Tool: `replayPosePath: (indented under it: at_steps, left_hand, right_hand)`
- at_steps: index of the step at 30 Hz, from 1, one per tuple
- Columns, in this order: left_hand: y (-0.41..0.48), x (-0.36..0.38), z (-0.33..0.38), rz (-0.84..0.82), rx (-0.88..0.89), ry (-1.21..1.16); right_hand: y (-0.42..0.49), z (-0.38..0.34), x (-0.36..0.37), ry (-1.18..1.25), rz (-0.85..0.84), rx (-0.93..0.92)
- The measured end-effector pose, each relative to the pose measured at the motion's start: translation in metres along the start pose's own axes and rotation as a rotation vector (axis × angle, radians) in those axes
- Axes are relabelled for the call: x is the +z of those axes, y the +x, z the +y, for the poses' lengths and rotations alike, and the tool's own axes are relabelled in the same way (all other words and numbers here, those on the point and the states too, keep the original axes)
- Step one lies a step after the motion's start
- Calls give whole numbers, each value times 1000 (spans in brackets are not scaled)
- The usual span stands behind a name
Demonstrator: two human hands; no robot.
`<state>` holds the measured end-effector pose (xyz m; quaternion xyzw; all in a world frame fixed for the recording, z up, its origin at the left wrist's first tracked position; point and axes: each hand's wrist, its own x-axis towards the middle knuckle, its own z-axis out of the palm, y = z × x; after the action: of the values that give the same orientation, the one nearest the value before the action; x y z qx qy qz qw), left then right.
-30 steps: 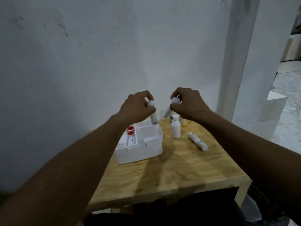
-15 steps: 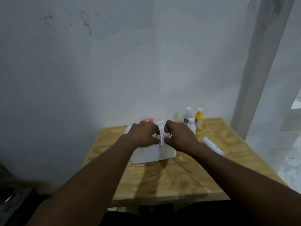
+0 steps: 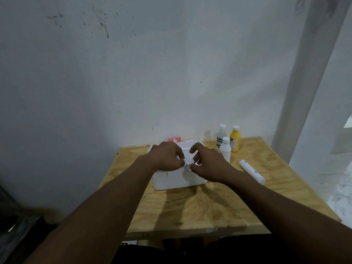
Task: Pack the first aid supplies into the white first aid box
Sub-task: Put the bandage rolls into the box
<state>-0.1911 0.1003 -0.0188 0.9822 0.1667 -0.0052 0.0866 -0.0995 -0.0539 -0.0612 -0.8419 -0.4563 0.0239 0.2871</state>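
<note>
**A Small Wooden Table by a Marked Wall**

A wooden table (image 3: pixel 205 204) is seen set right against a pale grey wall (image 3: pixel 152 73). Dark spots and smudges are seen high up on the wall, far above the fingers. A white pillar (image 3: pixel 304 82) is seen to the right of the fingers, past the table edge. A pale speckled floor (image 3: pixel 342 189) is seen low on the far right. The left bottom corner is left very dark. A soft patch of light is seen on the wall just above the table.
</note>
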Motion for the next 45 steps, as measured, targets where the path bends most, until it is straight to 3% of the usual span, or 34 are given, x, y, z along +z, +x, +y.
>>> replayPosePath:
  at_steps: [28, 33, 39, 45]
  left_hand:
    - [-1, -2, 4, 6, -18, -51]
    - [4, -8, 7, 32, -17, -86]
    - [31, -10, 32, 125, 43, -81]
    - [75, 9, 82, 171, 141, -57]
  right_hand:
    - [0, 9, -5, 54, 69, -43]
    - [0, 15, -16, 114, 225, -65]
    - [-1, 57, -50, 134, 423, 106]
    - [-13, 126, -58, 25, 290, 372]
